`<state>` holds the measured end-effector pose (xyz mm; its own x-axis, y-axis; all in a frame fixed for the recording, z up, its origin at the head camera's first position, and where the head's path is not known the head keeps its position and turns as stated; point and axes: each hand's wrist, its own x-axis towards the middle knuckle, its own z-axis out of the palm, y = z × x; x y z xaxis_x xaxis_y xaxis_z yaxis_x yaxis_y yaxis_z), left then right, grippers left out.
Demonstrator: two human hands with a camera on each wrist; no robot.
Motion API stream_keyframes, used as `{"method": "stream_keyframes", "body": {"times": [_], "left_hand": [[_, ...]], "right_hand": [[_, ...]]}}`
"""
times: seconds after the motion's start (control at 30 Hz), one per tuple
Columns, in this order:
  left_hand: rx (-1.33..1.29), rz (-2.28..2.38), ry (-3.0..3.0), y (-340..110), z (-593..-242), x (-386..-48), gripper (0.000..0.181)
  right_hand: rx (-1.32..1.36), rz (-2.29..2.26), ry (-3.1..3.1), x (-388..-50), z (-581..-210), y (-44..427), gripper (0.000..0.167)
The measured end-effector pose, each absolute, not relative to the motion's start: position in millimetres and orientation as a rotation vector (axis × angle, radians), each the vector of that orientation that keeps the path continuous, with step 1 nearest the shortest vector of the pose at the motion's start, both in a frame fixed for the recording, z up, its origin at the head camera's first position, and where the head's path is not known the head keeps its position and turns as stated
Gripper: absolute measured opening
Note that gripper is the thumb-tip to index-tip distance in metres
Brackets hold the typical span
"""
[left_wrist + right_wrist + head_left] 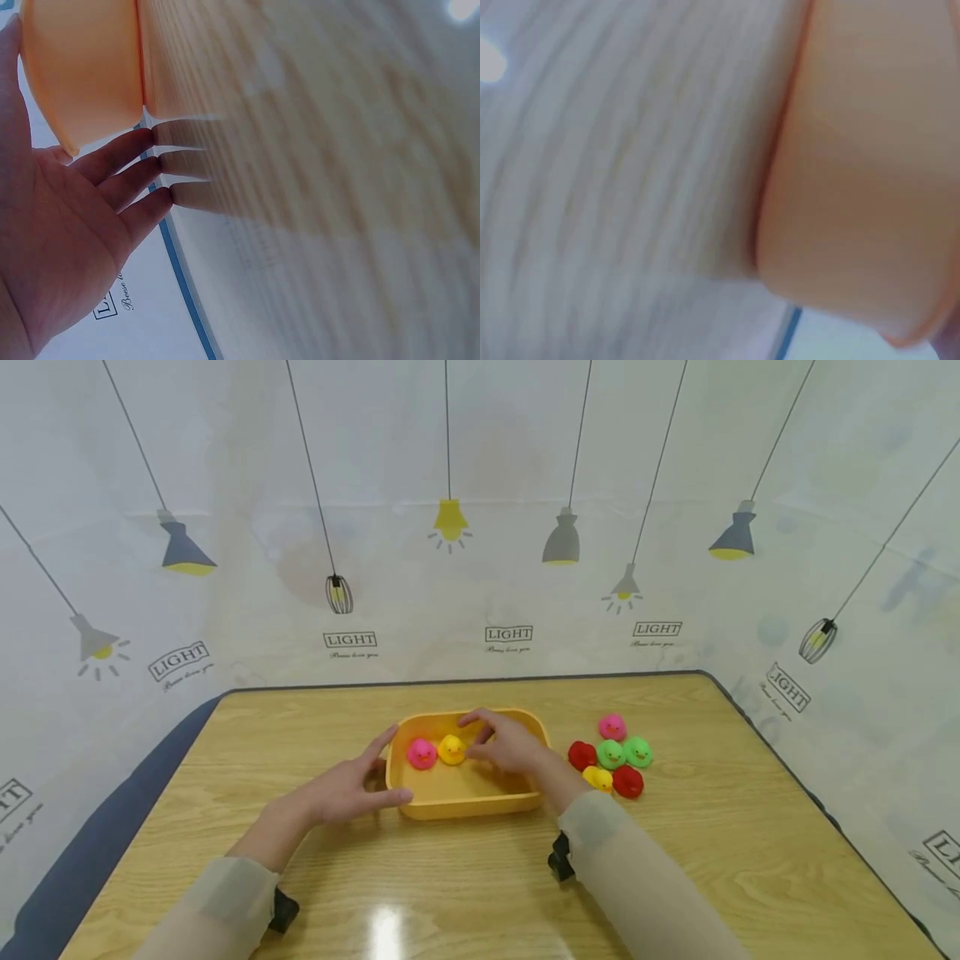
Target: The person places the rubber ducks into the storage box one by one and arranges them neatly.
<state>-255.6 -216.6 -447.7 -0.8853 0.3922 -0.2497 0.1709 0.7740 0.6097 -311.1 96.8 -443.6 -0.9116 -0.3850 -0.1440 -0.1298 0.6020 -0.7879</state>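
Observation:
A yellow-orange plastic bin [472,810] stands on the table. In it sit a pink rubber duck [422,754] and a yellow rubber duck [452,750], side by side. My left hand [352,789] rests against the bin's left end, thumb over the front rim and fingers extended; three fingertips touch the table in the left wrist view. Inside the bin reaches my right hand [510,745], thumb and index finger apart, just right of the yellow duck. Whether it touches that duck I cannot tell. The right wrist view shows mostly the bin's outer wall [862,165].
Right of the bin lies a group of rubber ducks: a pink one [612,727], green ones [638,752], red ones [627,782] and a yellow one [597,779]. A curtain [495,460] printed with lamps hangs behind the wooden table [450,877].

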Motion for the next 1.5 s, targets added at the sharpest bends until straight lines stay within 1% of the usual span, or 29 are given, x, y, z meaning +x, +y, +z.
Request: {"method": "stream_keyframes", "body": {"times": [0.3, 0.5, 0.77, 0.93, 1.13, 1.33, 1.5], "left_hand": [[0.43, 0.836, 2.612, -216.0, -448.7, -256.4, 0.116], [0.426, 0.835, 2.609, -215.2, -448.7, -256.0, 0.115], [0.425, 0.845, 2.606, -215.9, -447.8, -255.0, 0.115], [0.409, 0.85, 2.597, -215.2, -449.1, -255.6, 0.113], [0.403, 0.854, 2.594, -215.6, -449.2, -255.8, 0.114], [0.408, 0.85, 2.598, -215.7, -449.1, -255.9, 0.115], [0.389, 0.842, 2.595, -215.4, -449.8, -256.0, 0.115]], "right_hand": [[-0.598, -1.279, 2.554, -300.3, -421.6, 138.2, 0.042], [-0.625, -1.302, 2.568, -286.0, -414.2, 174.9, 0.034], [-0.578, -1.24, 2.634, -268.8, -405.8, 223.9, 0.035], [-0.544, -1.189, 2.66, -259.6, -407.2, 252.7, 0.032], [-0.541, -1.208, 2.658, -247.6, -415.2, 283.8, 0.037], [-0.535, -1.184, 2.681, -235.6, -421.5, 309.4, 0.031], [-0.532, -1.16, 2.672, -230.4, -426.7, 327.7, 0.031]]}}
